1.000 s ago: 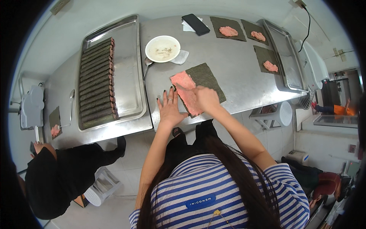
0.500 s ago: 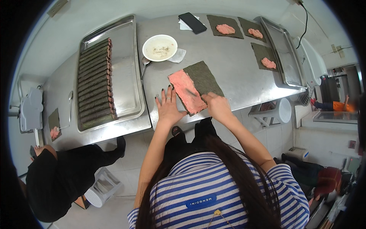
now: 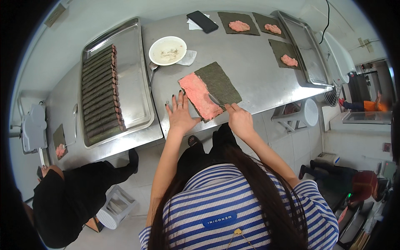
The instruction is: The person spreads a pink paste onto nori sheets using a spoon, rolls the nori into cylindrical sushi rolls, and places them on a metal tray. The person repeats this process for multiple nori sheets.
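A dark green seaweed sheet [image 3: 221,83] lies at an angle on the steel table in front of me. Its left half carries a flattened layer of pink minced paste [image 3: 199,95]. My left hand [image 3: 180,118] rests with fingers spread along the left edge of the sheet. At the sheet's lower right edge, my right hand [image 3: 240,121] is closed around the handle of a metal spoon [image 3: 215,100]. The spoon's head lies against the right border of the paste; most of its handle is hidden in my fingers.
Left stands a steel tray [image 3: 146,104] of seaweed rolls [image 3: 100,89]. A white bowl [image 3: 168,51], another spoon [image 3: 152,73] and a phone [image 3: 202,21] lie behind. Several paste-topped sheets [image 3: 227,18] sit near a second tray [image 3: 303,54]. A co-worker [image 3: 71,196] is at the left.
My right hand has turned slightly and the spoon has shifted along the paste's right border. The left hand stays spread beside the sheet. The whole view has shifted a little.
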`<action>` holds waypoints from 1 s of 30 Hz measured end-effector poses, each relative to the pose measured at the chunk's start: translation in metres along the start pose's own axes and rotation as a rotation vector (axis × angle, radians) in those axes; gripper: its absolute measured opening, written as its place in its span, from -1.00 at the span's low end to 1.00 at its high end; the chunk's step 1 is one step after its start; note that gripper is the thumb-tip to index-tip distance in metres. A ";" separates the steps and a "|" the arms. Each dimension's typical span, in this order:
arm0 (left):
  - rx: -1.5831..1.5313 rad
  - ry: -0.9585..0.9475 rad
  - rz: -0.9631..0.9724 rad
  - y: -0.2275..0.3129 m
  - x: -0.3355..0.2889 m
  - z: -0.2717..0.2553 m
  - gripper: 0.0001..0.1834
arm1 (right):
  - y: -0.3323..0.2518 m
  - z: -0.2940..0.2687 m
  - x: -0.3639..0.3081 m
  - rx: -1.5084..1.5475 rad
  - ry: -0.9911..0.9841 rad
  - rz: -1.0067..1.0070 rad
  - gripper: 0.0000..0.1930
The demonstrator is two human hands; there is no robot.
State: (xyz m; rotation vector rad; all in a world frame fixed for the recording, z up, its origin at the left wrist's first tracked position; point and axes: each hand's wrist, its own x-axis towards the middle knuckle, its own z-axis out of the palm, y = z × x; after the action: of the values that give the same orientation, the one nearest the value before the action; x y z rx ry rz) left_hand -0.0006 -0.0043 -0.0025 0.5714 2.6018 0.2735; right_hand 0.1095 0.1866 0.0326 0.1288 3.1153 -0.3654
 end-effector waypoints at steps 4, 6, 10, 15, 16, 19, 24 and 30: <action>0.002 0.001 0.010 0.003 0.001 -0.003 0.25 | -0.003 0.031 -0.014 -0.093 0.001 -0.034 -0.62; 0.003 0.000 0.008 0.003 0.001 -0.002 0.26 | -0.011 0.034 -0.026 -0.048 -0.021 -0.070 -0.61; 0.005 0.002 0.009 -0.001 0.002 0.000 0.27 | -0.010 0.025 -0.036 0.040 0.035 0.015 -0.59; 0.012 0.002 0.013 0.000 0.002 0.001 0.27 | 0.000 0.033 -0.043 -0.034 0.061 0.136 -0.58; 0.015 0.003 0.014 -0.001 0.002 0.001 0.26 | -0.002 0.037 -0.045 -0.045 0.054 0.128 -0.58; 0.019 0.000 0.014 -0.001 0.002 0.001 0.26 | -0.011 0.050 -0.048 -0.019 0.055 0.039 -0.58; 0.014 0.004 0.011 -0.001 0.002 0.000 0.25 | -0.016 0.043 -0.048 0.119 0.060 -0.069 -0.59; -0.015 0.011 0.014 -0.001 -0.001 -0.002 0.24 | 0.000 0.021 -0.008 0.101 0.069 0.080 -0.58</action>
State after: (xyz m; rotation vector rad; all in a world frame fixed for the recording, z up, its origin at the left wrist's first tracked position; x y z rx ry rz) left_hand -0.0010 -0.0058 -0.0008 0.5846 2.6050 0.3005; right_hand 0.1173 0.1814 0.0119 0.2720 3.1471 -0.5282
